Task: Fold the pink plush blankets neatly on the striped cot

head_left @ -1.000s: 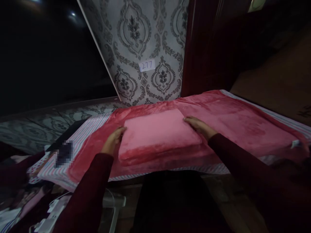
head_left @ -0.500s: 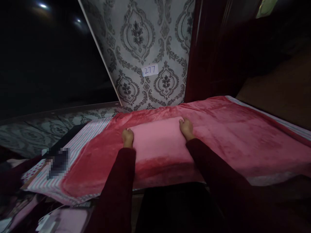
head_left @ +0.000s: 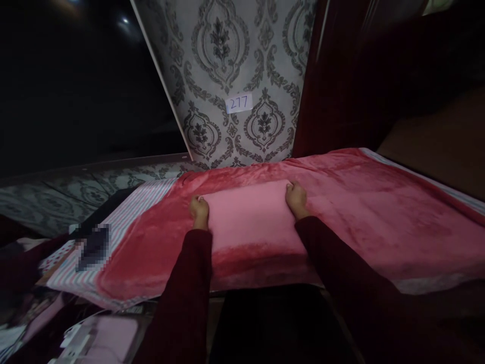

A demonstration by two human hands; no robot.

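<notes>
Left hand [head_left: 199, 213] and right hand [head_left: 296, 200] on the far edge of a pink fold [head_left: 250, 217], one at each far corner, well apart from each other. Both hands bunched rather than spread, with fingers curled down against the plush and knuckles up. Pinching or mere pressing: impossible to tell from this view. Maroon sleeves [head_left: 182, 298] running up from the bottom of the view to both wrists.

The fold: a flat, pale, roughly rectangular layer of plush, lying on a red blanket [head_left: 382, 222], around the middle of its length and closer to the near side. Along the fold's near part, a darker red band of the same soft pile. Around it, the blanket spread nearly flat, with soft wrinkles toward the far side and the right.

Under the blanket, a striped sheet [head_left: 125, 222], widely visible at the left end and as a thin strip along the far right edge. Over the sheet's left edge, a dark pixelated patch [head_left: 94, 247].

Beyond the far edge, grey damask wallpaper [head_left: 223, 60] with a white label [head_left: 238, 103] reading 277. Right of the wallpaper, a dark red panel [head_left: 333, 76]. At lower left, a white object [head_left: 71, 336] beside a pink item [head_left: 109, 338], both in dim light.
</notes>
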